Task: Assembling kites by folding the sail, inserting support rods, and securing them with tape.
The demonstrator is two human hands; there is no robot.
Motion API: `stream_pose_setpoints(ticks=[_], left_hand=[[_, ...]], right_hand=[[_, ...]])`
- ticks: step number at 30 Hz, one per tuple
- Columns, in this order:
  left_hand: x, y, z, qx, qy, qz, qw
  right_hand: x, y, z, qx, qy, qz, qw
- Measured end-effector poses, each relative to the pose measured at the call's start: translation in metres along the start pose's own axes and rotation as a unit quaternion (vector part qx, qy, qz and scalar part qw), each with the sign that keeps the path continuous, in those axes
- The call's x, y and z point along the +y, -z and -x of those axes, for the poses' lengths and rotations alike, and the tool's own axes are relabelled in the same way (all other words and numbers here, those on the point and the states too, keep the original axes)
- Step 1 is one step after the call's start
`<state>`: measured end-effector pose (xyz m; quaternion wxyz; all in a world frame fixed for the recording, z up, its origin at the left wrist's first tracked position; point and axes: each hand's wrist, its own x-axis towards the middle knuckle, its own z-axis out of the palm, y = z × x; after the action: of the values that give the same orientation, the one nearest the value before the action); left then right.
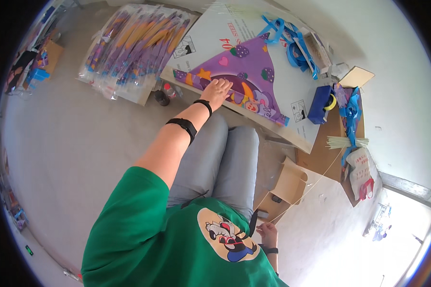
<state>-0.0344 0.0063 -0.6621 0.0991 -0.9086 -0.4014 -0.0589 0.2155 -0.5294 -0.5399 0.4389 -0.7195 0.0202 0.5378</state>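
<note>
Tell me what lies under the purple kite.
The purple kite lies on a white board; the left hand presses its edge. Anything beneath the fabric is covered.

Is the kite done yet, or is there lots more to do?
A stack of bagged kites already lies on the floor. The left hand presses on a purple kite spread flat on the white board. The right hand rests low. Thin sticks lie unused, so it looks unfinished.

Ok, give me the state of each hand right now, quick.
Left hand: open, fingers laid flat on the purple triangular printed kite.
Right hand: low beside the hip, near a thin pale string; grip cannot be told.
</note>
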Motion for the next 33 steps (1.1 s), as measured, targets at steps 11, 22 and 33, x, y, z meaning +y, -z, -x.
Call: stream_pose_setpoints(ticks=[11,22,33], left_hand=[[0.005,-0.001,0.010,0.017,0.046,0.050,0.998],[0.005,0.008,0.034,0.083,0.068,0.141,0.984],[0.010,0.009,0.052,0.022,0.110,0.125,0.986]], right_hand=[[0.005,0.025,-0.061,0.122,0.275,0.487,0.820],[-0.219,-0.104,-0.193,0.021,0.499,0.645,0.579],[-0.274,-0.181,-0.268,-0.040,0.514,0.733,0.443]])
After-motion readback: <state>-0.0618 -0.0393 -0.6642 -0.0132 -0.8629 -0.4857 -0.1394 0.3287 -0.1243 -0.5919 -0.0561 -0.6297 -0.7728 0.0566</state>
